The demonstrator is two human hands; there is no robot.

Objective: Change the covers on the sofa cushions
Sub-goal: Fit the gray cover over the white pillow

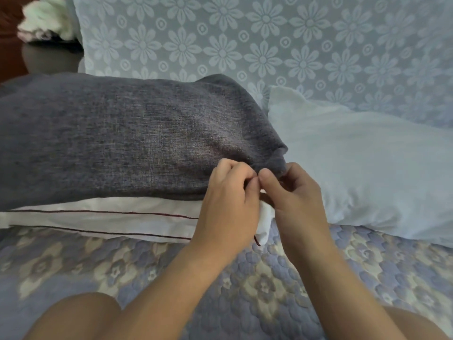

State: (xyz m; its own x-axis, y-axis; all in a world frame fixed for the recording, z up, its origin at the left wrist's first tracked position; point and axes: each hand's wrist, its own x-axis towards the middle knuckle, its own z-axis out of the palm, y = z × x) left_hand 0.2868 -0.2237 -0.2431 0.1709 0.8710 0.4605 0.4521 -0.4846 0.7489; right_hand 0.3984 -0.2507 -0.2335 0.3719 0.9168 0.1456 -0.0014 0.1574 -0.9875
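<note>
A cushion in a grey woven cover (pixel 117 138) lies across the sofa seat on the left, on top of a white cover with dark red piping (pixel 98 222). My left hand (pixel 228 200) and my right hand (pixel 294 200) meet at the grey cover's front right corner. The fingers of both hands are curled and pinch the grey fabric edge there. A bit of white cloth shows between my hands, and what the fingertips hold is hidden. A bare white cushion insert (pixel 367 168) lies to the right, touching the grey cushion.
The sofa seat carries a quilted blue and cream floral spread (pixel 269 278). A pale blue flower-patterned cloth (pixel 269 45) covers the backrest. A white fluffy thing (pixel 46 18) sits at the far left on a dark surface. My knees show at the bottom edge.
</note>
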